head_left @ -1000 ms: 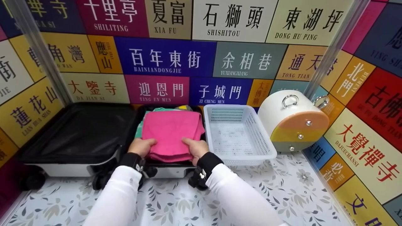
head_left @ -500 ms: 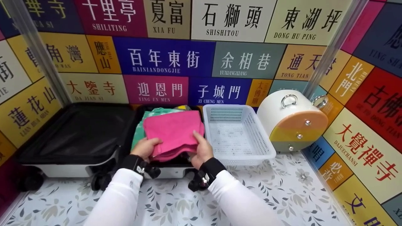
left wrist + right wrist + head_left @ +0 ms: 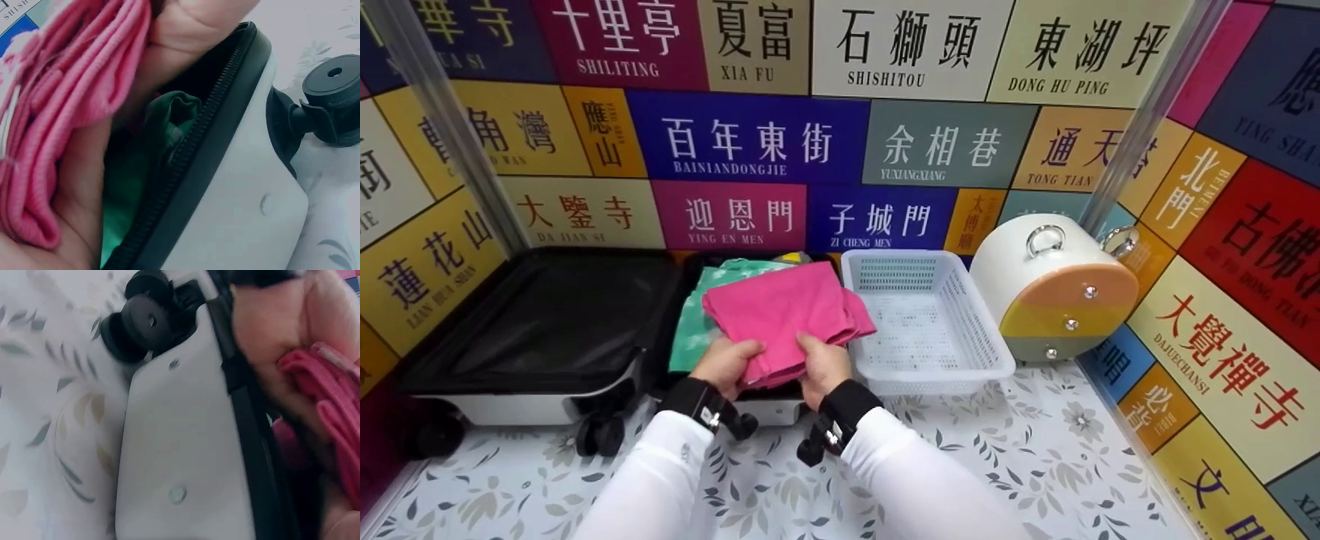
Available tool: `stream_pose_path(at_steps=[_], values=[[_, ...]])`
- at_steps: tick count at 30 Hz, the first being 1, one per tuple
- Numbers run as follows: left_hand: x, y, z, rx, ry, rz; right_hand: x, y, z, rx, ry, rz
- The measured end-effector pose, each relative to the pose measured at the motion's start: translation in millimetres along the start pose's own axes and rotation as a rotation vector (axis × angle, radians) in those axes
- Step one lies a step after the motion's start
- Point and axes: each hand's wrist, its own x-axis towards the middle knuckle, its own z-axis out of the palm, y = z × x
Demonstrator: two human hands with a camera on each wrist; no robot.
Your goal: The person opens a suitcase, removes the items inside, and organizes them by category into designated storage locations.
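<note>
Both hands hold a folded pink garment [image 3: 784, 304] over the right half of an open suitcase [image 3: 771, 412]. My left hand [image 3: 726, 364] grips its near left corner, thumb on top and fingers underneath. Close beside it, my right hand [image 3: 826, 366] pinches the near right edge the same way. In the left wrist view the pink garment [image 3: 84, 84] shows several stacked layers. A green patterned garment [image 3: 697, 330] lies in the suitcase, partly covered by the pink one. The pink garment's right corner overlaps the basket's left rim in the head view.
The suitcase's other half, with a black cover [image 3: 547, 315], lies to the left. A white perforated basket [image 3: 934, 381] stands to the right of the clothes. Beyond it sits a rounded white box [image 3: 1009, 259] with coloured drawers. Printed panels [image 3: 750, 139] wall the back and sides.
The pink garment has turned and its right corner now sticks out toward the basket. My hands have come closer together at its near edge. More of the green garment shows.
</note>
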Motion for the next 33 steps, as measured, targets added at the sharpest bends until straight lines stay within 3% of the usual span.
stream_pose_path(at_steps=[2,5,11,14,18,21,25,27,30,33], values=[[-0.1,-0.3,2.1,0.003,-0.023,-0.01,1.8,-2,-3,-0.02,0.066,-0.003],[0.0,0.5,4.1,-0.039,-0.042,-0.03,2.9,-7,-7,-0.024,0.092,-0.009],[-0.6,1.6,7.8,-0.178,0.024,-0.046,-0.3,-13,-16,0.012,-0.022,-0.025],[-1.1,1.6,12.8,-0.153,0.039,-0.009,-1.2,-15,-18,0.056,-0.078,-0.03],[-2.2,2.4,22.5,-0.102,0.057,0.043,-1.8,-21,-17,0.008,-0.013,-0.045],[-4.6,4.9,30.8,-0.124,0.028,0.076,-1.2,-30,-18,-0.036,0.057,-0.063],[-7.8,10.2,35.6,-0.138,-0.063,0.11,0.5,-54,-22,-0.014,0.051,-0.105],[-9.0,13.5,32.0,-0.053,-0.125,0.124,2.6,-70,-24,0.015,0.034,-0.133],[-9.3,16.6,18.8,0.148,-0.2,0.157,9.5,-96,-33,0.066,0.017,-0.177],[-8.8,15.4,1.1,0.407,-0.182,0.221,19.5,-120,-48,0.138,0.007,-0.221]])
